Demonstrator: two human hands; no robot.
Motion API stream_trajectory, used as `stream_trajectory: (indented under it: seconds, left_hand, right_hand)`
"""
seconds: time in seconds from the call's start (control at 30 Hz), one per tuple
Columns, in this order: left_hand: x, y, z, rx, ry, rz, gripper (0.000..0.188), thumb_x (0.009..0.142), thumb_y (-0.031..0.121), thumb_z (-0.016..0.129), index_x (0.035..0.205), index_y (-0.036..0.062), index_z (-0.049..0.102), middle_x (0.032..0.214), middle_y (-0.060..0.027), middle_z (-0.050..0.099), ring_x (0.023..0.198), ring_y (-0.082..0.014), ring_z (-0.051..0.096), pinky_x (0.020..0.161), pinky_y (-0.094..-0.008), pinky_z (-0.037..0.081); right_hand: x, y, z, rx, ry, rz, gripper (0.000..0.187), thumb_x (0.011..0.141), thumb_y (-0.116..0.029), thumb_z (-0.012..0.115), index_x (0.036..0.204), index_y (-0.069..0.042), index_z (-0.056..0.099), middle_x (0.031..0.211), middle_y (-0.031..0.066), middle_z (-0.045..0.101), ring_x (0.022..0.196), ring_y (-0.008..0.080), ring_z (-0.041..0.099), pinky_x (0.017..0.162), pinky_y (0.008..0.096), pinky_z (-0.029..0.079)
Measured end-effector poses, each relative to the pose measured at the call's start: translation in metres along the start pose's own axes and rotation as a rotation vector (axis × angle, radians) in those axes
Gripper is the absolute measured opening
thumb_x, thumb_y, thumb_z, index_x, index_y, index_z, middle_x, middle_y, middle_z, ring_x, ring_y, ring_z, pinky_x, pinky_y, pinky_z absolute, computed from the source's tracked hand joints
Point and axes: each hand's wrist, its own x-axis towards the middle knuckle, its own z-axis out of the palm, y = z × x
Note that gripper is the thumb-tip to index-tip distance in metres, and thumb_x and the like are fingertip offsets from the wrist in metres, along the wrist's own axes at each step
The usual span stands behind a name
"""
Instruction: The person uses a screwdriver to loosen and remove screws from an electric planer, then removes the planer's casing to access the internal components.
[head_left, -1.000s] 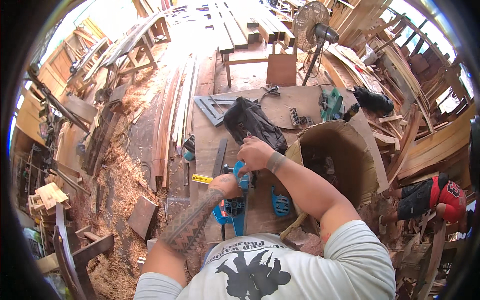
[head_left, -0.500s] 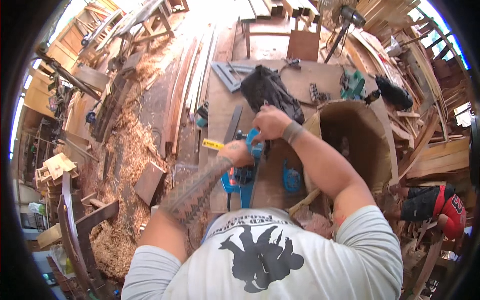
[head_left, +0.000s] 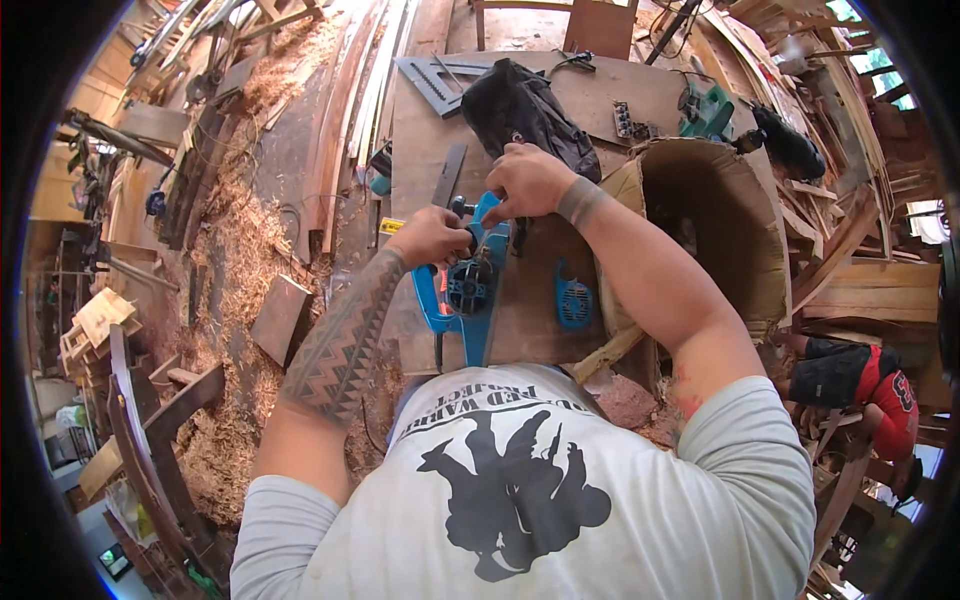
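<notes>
A blue power tool (head_left: pixel 478 330), which looks like an electric planer, lies on the table with its round motor end exposed. My left hand (head_left: pixel 432 238) is closed at the tool's upper part, fingertips pinched together over it. Whatever those fingertips hold is too small to make out. Just to the right, my right hand (head_left: pixel 535 182) is bent over the tool's far end, thumb and fingers closed. What it grips, if anything, is hidden. A loose blue vented cover (head_left: pixel 574 298) rests on the table right of the tool. Beyond my hands lies a black cloth bag (head_left: pixel 525 110).
An open cardboard box (head_left: pixel 625 205) stands right of my right forearm. The wooden table (head_left: pixel 545 345) also carries a grey set square (head_left: pixel 430 85), a dark flat bar (head_left: pixel 450 172) and a green power tool (head_left: pixel 705 108). Wood shavings (head_left: pixel 235 260) cover the floor at left. Another person (head_left: pixel 885 400) is at far right.
The view has shifted, so the table sits higher and further left. My left hand has drawn back slightly from the tool's far end, uncovering more of its motor. My right hand stays near that end.
</notes>
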Motion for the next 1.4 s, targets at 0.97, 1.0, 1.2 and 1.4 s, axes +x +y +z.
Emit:
stream_trajectory:
  seconds: [0.97, 1.0, 1.2, 1.4]
  left_hand:
    - [-0.031, -0.022, 0.053, 0.026, 0.331, 0.118, 0.032, 0.092, 0.03, 0.08, 0.103, 0.0006, 0.079, 0.094, -0.0167, 0.079, 0.083, -0.0265, 0.075, 0.079, -0.0385, 0.057]
    - [-0.028, -0.027, 0.054, 0.048, 0.351, 0.11, 0.031, 0.091, 0.031, 0.08, 0.1, 0.0011, 0.079, 0.092, -0.0173, 0.078, 0.084, -0.0267, 0.076, 0.079, -0.0388, 0.057]
    - [-0.033, -0.006, 0.054, 0.106, 0.381, 0.039, 0.032, 0.09, 0.033, 0.08, 0.095, 0.0016, 0.079, 0.088, -0.0195, 0.077, 0.084, -0.031, 0.076, 0.079, -0.0427, 0.057]
    - [-0.035, -0.013, 0.055, 0.021, 0.342, -0.001, 0.032, 0.09, 0.033, 0.078, 0.094, 0.0015, 0.078, 0.086, -0.0204, 0.076, 0.081, -0.0339, 0.076, 0.076, -0.0449, 0.059]
  right_hand:
    - [0.043, 0.004, 0.059, 0.185, -0.008, 0.004, 0.056, 0.097, -0.059, 0.065, 0.112, -0.005, 0.07, 0.105, 0.0187, 0.073, 0.112, 0.038, 0.066, 0.097, 0.0481, 0.05]
    - [0.047, 0.003, 0.063, 0.153, 0.038, -0.025, 0.056, 0.1, -0.059, 0.061, 0.115, -0.005, 0.07, 0.11, 0.0179, 0.072, 0.117, 0.0373, 0.064, 0.099, 0.0478, 0.049]
    - [0.053, 0.016, 0.068, -0.098, 0.015, -0.083, 0.047, 0.099, -0.057, 0.062, 0.124, -0.017, 0.068, 0.121, 0.0127, 0.068, 0.119, 0.0404, 0.057, 0.101, 0.0534, 0.045]
    - [0.089, -0.004, 0.034, 0.02, 0.458, 0.328, 0.048, 0.099, -0.057, 0.06, 0.129, -0.02, 0.067, 0.124, 0.0137, 0.066, 0.121, 0.0396, 0.052, 0.102, 0.0578, 0.04]
